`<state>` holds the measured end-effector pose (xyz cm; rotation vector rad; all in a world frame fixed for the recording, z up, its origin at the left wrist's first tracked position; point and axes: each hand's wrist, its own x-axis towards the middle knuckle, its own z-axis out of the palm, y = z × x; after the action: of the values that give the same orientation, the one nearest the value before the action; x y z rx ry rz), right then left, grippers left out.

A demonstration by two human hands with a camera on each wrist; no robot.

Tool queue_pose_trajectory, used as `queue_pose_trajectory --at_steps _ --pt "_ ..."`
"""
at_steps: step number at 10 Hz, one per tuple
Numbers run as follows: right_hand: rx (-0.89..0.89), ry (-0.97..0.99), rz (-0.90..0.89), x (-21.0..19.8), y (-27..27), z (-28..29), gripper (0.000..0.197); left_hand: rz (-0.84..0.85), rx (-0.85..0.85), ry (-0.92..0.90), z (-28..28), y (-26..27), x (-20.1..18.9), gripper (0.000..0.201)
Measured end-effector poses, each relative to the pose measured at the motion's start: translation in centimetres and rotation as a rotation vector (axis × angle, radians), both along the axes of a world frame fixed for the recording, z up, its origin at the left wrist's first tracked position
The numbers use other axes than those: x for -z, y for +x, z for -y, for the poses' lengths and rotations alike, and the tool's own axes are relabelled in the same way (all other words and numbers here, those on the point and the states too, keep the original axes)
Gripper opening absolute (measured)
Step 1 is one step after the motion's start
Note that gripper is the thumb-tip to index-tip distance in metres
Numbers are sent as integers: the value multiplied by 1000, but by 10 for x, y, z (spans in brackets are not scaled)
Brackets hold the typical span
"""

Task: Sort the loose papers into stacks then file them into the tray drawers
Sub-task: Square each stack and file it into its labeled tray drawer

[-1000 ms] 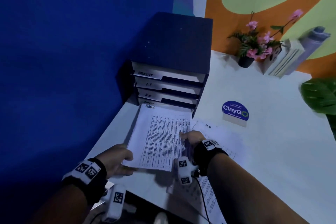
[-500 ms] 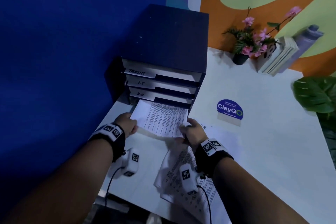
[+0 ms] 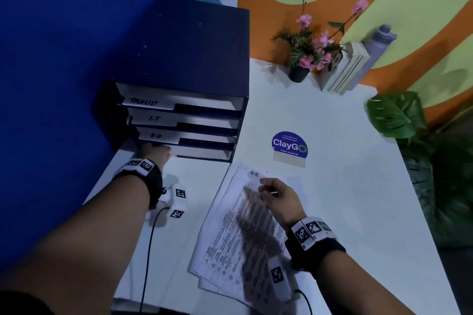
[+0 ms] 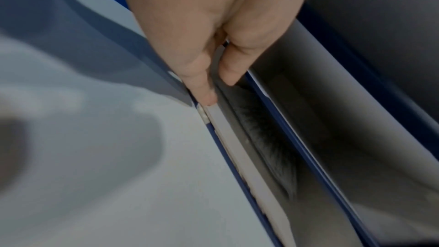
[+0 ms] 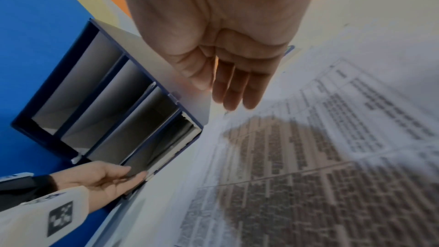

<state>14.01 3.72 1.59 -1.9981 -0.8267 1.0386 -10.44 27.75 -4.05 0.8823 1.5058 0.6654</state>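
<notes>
- The printed sheets held at the slot half a second ago now lie inside the bottom drawer (image 3: pixel 202 153), and the right grip has drawn back from it.
- Left grip (image 3: pixel 156 153) pinches that drawer's front lip.
- Right grip (image 3: pixel 277 195), fingers straight and together, hovers over the "H.R." stack (image 3: pixel 238 238) on the counter (image 3: pixel 332 186).

Navy tray unit (image 3: pixel 184 41) w/ white drawers (image 3: pixel 153 120), white papers (image 3: pixel 238 233) w/ black print

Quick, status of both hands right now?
Left hand: pinching the front lip of the bottom drawer, a digit on either side.
Right hand: open, fingers relaxed over the H.R. paper stack, holding nothing.
</notes>
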Motion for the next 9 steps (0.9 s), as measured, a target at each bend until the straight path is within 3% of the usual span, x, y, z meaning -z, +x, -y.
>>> queue_pose_trajectory --at_steps 1,2,3,4,5,6,7,8,9 --pt "53 -36 177 5 12 15 28 -228 118 41 32 10 -20 19" --pt "182 -192 390 5 24 31 46 -194 346 -14 87 30 -43 26" --pt "319 -379 408 3 26 45 48 -108 501 -119 140 45 -45 33" --pt "452 -355 407 5 0 47 46 -127 654 -182 180 54 -45 12" --pt "590 -248 234 7 -9 48 49 -170 678 -176 202 54 -43 11" --pt "348 -267 77 -1 7 55 34 -161 638 -157 210 47 -54 12" --pt "198 -35 108 -25 13 59 19 -126 525 -104 208 36 -62 57" --pt "122 178 28 -60 12 60 22 64 429 15 205 29 -83 52" --pt "92 381 -88 -91 13 59 31 121 336 164 198 32 -104 46"
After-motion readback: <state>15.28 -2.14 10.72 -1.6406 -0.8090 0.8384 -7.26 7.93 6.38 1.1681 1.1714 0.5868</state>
